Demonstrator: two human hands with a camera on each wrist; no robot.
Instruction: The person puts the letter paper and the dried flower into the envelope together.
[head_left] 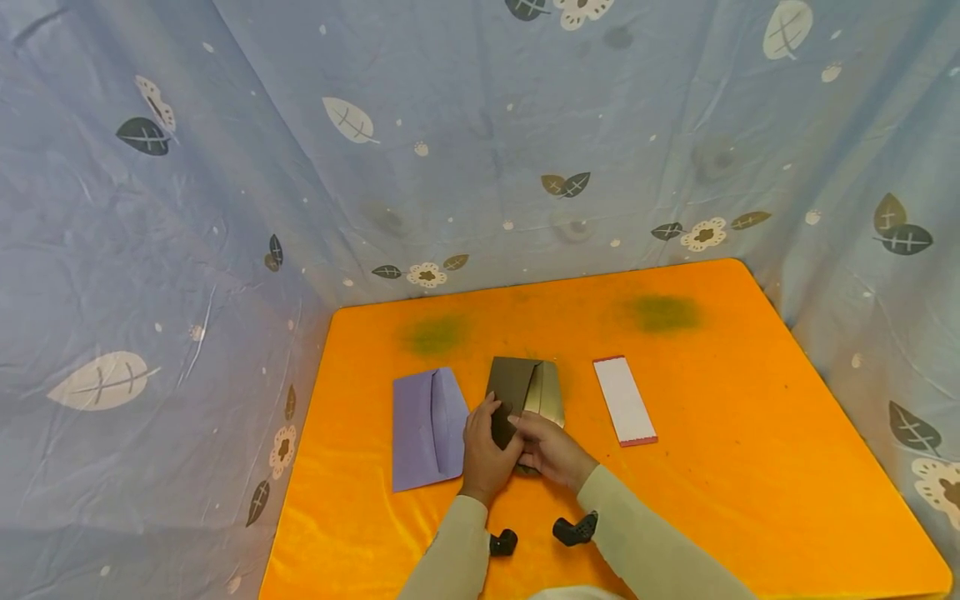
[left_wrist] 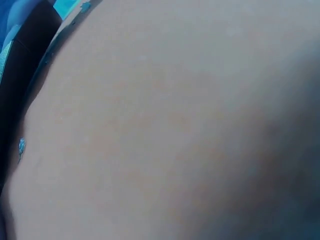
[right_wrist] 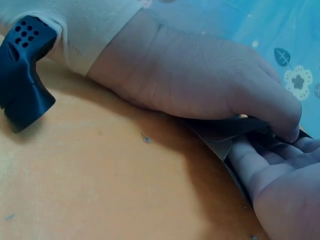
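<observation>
A dark brown envelope [head_left: 512,380] with a gold-lined flap [head_left: 549,392] lies on the orange table in front of me, its flap opened out to the right. My left hand [head_left: 486,454] rests on the envelope's left side, fingers laid over its surface. From the right, my right hand [head_left: 553,448] pinches the envelope near its lower part, its thumb and fingertips close to the left hand's. In the right wrist view, the left fingers [right_wrist: 250,160] reach in under the right hand [right_wrist: 200,80] at the dark paper. Blurred skin fills most of the left wrist view.
To the left lies a purple envelope [head_left: 414,433], its flap toward the right. A white strip with red ends [head_left: 626,400] lies right of the hands. Blue patterned curtains [head_left: 480,150] enclose the orange table [head_left: 750,467] at the back and sides.
</observation>
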